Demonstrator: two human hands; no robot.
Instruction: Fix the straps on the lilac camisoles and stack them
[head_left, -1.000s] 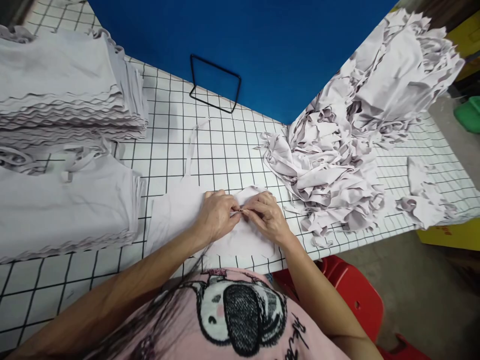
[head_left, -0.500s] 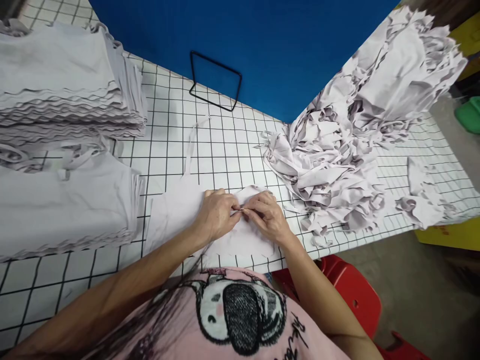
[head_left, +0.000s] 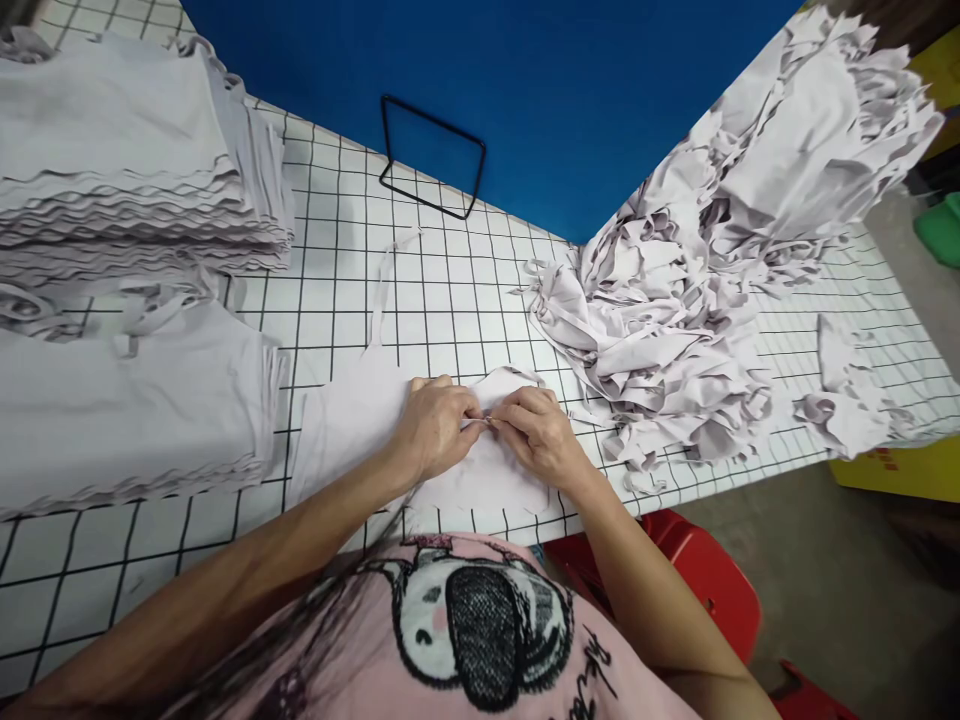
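A pale lilac cut fabric piece (head_left: 352,420) lies flat on the white gridded table (head_left: 450,290) just in front of me. My left hand (head_left: 435,428) and my right hand (head_left: 541,436) meet over its near part, fingertips pinched together on a small fold or edge of the fabric between them. Both hands rest on the cloth. A thin strip of the same fabric (head_left: 381,290) runs away from the piece toward the back. What exactly sits between the fingertips is too small to make out.
Tall stacks of flat cut fabric (head_left: 127,170) and a lower stack (head_left: 135,400) fill the left. A loose heap of fabric pieces (head_left: 712,270) covers the right, with a small scrap (head_left: 840,400) near the table edge. A black wire stand (head_left: 431,160) stands at the back. A red stool (head_left: 697,580) is below.
Both hands stay pinched together on the fabric; only slight finger movement shows. The view has shifted a little.
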